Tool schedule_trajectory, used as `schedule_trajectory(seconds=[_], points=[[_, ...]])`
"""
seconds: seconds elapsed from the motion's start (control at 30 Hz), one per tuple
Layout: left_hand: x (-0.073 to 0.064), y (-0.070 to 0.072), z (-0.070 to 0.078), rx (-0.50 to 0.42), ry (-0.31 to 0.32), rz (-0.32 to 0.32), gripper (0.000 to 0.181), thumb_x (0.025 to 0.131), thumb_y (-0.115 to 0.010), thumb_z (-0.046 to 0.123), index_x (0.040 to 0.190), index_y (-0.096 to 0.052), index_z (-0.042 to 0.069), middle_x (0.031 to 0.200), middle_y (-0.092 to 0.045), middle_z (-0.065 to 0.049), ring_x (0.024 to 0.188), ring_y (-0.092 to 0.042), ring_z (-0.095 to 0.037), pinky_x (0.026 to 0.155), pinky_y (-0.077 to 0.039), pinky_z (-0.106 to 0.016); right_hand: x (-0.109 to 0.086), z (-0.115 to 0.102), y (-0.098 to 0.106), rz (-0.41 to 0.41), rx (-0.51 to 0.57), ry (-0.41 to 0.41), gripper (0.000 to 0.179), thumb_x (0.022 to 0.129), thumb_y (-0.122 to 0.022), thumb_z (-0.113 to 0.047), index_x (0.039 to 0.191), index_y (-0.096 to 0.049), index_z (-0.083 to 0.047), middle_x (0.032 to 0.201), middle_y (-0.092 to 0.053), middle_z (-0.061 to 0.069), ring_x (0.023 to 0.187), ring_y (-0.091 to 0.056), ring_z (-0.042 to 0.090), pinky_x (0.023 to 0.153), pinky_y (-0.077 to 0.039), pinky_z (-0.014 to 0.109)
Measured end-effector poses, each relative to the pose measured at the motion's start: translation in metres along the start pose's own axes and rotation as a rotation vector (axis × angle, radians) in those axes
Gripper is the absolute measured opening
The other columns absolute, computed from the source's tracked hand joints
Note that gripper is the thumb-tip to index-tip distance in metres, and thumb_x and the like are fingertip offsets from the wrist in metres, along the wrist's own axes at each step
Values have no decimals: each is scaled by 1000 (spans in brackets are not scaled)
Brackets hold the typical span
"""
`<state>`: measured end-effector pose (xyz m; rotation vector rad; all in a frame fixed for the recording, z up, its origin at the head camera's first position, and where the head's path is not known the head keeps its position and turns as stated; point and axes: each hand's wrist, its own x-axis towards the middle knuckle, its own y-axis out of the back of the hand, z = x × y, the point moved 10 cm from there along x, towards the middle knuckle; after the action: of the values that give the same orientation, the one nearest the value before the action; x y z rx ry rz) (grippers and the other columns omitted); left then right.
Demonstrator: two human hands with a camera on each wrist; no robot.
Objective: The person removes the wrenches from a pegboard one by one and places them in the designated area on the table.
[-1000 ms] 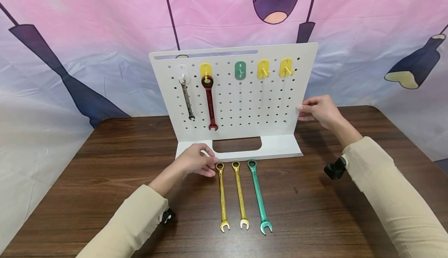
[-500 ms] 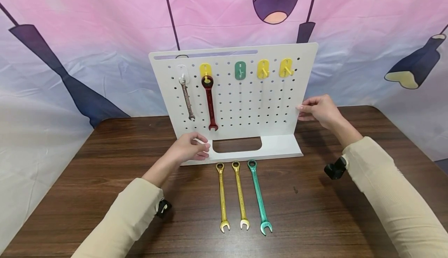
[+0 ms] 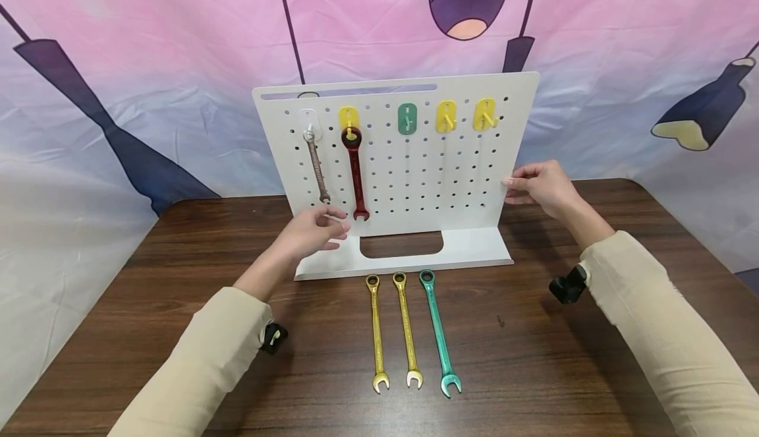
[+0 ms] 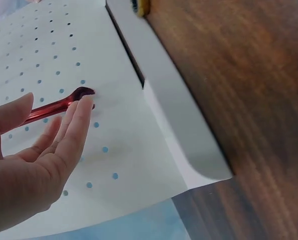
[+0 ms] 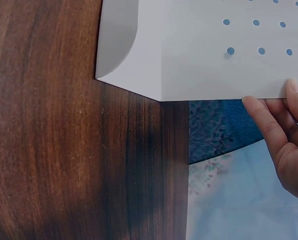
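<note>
My right hand pinches the right edge of a white pegboard, thumb in front and fingers behind, as the right wrist view shows. Nothing is in my left hand, which hovers by the board's lower left with its fingers apart. Just above it a small silver wrench hangs from a white hook. Beside that, a dark red wrench hangs from a yellow hook; in the left wrist view its open end appears behind my fingertips.
Two gold wrenches and a green wrench lie on the brown table before the board. A green hook and two yellow hooks hold nothing. A patterned cloth hangs behind.
My left hand has moved up and left, from beside the nearest gold wrench's ring end to the board's lower left. The right hand stays on the board's edge.
</note>
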<state>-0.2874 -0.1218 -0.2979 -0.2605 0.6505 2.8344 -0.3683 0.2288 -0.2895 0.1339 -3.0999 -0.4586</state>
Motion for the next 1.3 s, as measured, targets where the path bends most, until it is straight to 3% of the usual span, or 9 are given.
schedule_trajectory(seconds=[0.23,0.7,1.3], points=[[1,8,20,60,-56,14,37,94,-50,13,127,-43,-4,120,-50,-23,112,-51,-32,90,-50,-33,-1,-1,0,3,-7,3,14,88,-59,-5,90,-63,8,88,-61,12,72,-64,20,79,-54,44],[2,15,47,33,-121,52,42,94,-53,14,132,-41,2,127,-48,-19,117,-47,-27,96,-45,-33,0,0,1,4,-3,3,17,88,-60,-6,92,-62,10,86,-62,10,72,-64,19,76,-56,41],[8,18,65,83,-165,85,52,93,-54,20,139,-33,8,133,-45,-11,122,-42,-22,99,-42,-36,1,1,-1,-8,-8,-3,26,88,-60,-7,99,-57,16,83,-62,7,71,-64,19,77,-56,41]])
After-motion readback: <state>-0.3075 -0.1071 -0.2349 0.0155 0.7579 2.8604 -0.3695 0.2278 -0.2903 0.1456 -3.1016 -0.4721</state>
